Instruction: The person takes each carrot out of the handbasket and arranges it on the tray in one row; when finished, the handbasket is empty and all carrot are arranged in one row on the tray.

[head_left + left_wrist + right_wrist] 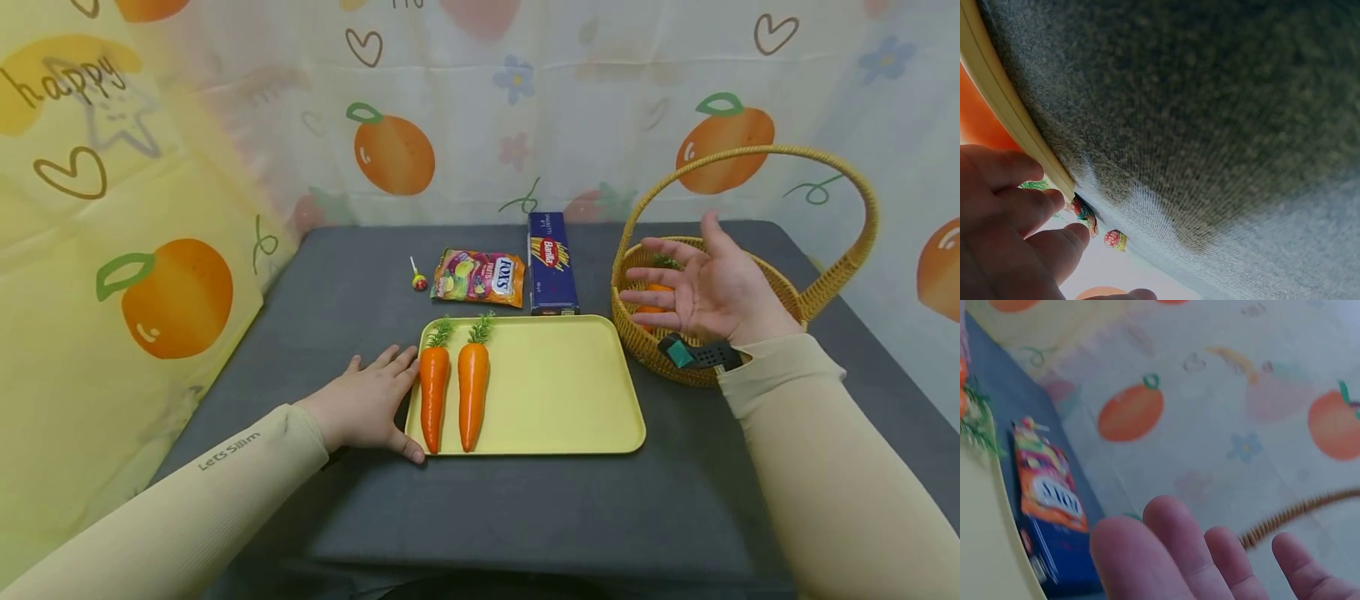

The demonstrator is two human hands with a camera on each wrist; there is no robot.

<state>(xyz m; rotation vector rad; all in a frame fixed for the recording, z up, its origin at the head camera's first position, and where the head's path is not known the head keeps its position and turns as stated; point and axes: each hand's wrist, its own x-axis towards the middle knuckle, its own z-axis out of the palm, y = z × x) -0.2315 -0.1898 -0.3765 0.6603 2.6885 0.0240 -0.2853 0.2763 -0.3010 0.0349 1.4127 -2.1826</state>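
Note:
Two orange carrots with green tops, one at the left [433,400] and a second carrot [472,396] beside it, lie on the yellow tray [555,392]. My left hand [367,400] rests at the tray's left edge, fingers spread and straight, thumb at the near corner. In the left wrist view its fingers [1010,206] overlap the tray rim. Palm up and holding nothing, my right hand [705,287] is over the wicker basket [675,371]. Inside the basket, partly hidden behind the fingers, something orange [658,298] with green shows.
Behind the tray lie a lollipop [418,279], a FOX'S candy bag [480,277] and a blue Barilla spaghetti box [553,271]. The basket's tall handle [750,152] arches above its rim. A patterned curtain [465,108] stands along the back of the dark table [525,517].

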